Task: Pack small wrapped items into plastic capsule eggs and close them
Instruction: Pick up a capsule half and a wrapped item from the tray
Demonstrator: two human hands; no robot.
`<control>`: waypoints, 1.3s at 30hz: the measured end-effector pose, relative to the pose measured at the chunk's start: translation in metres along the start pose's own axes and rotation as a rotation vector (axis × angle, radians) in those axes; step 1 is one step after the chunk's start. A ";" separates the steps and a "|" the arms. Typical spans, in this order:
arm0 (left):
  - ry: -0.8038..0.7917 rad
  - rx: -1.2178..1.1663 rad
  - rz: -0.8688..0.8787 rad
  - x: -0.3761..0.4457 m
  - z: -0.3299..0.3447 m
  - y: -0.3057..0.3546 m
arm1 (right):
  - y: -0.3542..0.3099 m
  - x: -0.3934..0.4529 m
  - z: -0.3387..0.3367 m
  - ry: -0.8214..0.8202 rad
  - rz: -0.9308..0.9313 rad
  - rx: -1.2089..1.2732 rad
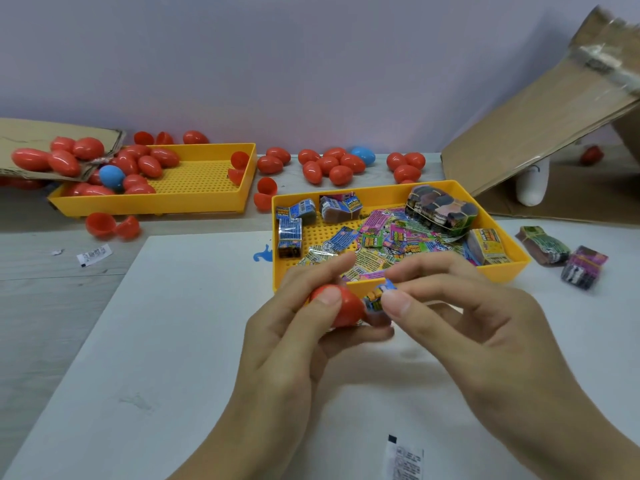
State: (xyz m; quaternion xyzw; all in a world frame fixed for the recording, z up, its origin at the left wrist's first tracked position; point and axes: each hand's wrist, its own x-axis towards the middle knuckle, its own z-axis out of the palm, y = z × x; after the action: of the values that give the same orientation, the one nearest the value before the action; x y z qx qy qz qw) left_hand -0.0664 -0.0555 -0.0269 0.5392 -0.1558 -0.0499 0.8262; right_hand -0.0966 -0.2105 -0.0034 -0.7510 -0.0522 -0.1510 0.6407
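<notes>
A red plastic capsule egg half (341, 308) is gripped in the left hand (294, 337), the thumb laid over its rounded top and the other fingers curled beneath it. Its open mouth is turned sideways toward the right hand (460, 323), so its long axis runs roughly left to right across the view. A small folded item in a blue and yellow printed wrapper (377, 299) is pinched between the right thumb and forefinger and is held right at that mouth, touching or just entering it (the rim itself is hidden behind the wrapper and fingers, so how far in it sits cannot be told).

The coming push is judged to turn on this alignment: the wrapper lies directly to the right of the shell, and a straight leftward press along the shell's axis should seat it. The right hand is the one placed to make it.

Both hands are held above a white board (194, 341), just in front of a yellow perforated plastic tray (512, 268) in which more printed wrapped items (388, 237) are heaped. Closed red eggs (329, 166) are scattered further back, beside a second yellow tray (207, 199).
</notes>
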 end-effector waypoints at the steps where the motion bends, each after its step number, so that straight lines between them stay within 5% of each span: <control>1: 0.018 0.012 0.022 -0.001 0.001 -0.001 | 0.001 0.000 0.001 0.013 0.005 -0.005; 15: 0.082 0.216 0.154 -0.004 0.005 0.000 | -0.005 0.002 -0.001 0.022 0.074 0.133; 32: 0.083 0.301 0.255 -0.003 0.005 -0.005 | -0.005 0.001 -0.002 0.023 0.070 -0.016; 39: 0.090 0.381 0.359 -0.004 0.004 -0.005 | -0.008 0.006 -0.005 0.024 0.130 0.164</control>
State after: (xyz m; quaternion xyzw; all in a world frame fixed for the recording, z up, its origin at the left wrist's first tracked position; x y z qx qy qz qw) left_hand -0.0715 -0.0605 -0.0309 0.6505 -0.2185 0.1519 0.7113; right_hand -0.0944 -0.2145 0.0069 -0.6959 -0.0080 -0.1133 0.7091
